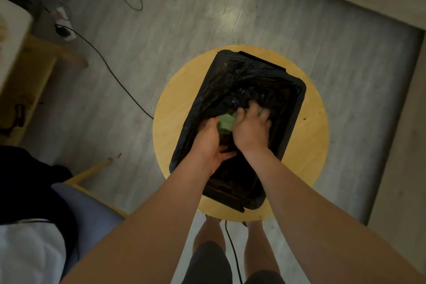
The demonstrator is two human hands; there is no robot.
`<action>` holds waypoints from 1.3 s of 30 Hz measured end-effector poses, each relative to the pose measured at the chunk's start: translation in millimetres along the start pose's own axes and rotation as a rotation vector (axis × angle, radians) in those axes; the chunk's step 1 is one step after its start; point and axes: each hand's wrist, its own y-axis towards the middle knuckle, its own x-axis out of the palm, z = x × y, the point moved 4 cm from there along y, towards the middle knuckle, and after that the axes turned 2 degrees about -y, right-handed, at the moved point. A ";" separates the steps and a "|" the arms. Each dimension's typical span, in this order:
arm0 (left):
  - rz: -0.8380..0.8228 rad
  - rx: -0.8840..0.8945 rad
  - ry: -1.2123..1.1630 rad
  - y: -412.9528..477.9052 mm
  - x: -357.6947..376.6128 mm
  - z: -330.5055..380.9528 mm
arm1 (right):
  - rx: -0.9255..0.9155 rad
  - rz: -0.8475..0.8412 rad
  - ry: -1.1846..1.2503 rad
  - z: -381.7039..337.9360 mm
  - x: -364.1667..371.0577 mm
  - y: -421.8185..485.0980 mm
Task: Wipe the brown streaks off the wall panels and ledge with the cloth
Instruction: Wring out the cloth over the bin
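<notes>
Now both hands are down in the black tub [302,99], the left hand [208,143] and the right hand [251,129] on the green cloth [227,122].
The left hand grips the near end of the cloth, fingers curled round it. The right hand clamps over the far end, fingers spread and bent down onto it, with a bit of green showing between them. The cloth sits bunched between the two hands, inside the tub. A crinkled black bag [221,80] lines the tub, which stands on a round yellow table [175,103]. A black cable [115,75] trails across the grey floor [143,30] to the table's edge.
</notes>
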 end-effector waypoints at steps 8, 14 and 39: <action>0.014 -0.087 -0.046 8.5 -0.1 6.9 | -0.409 -0.091 0.269 -18.8 -13.6 -62.7; 0.117 -0.064 0.036 7.1 -3.1 14.8 | -0.570 0.132 0.081 -31.2 -18.3 -76.6; 0.000 -0.029 -0.036 11.3 -13.0 5.1 | -0.562 0.049 0.150 -24.7 -16.0 -71.8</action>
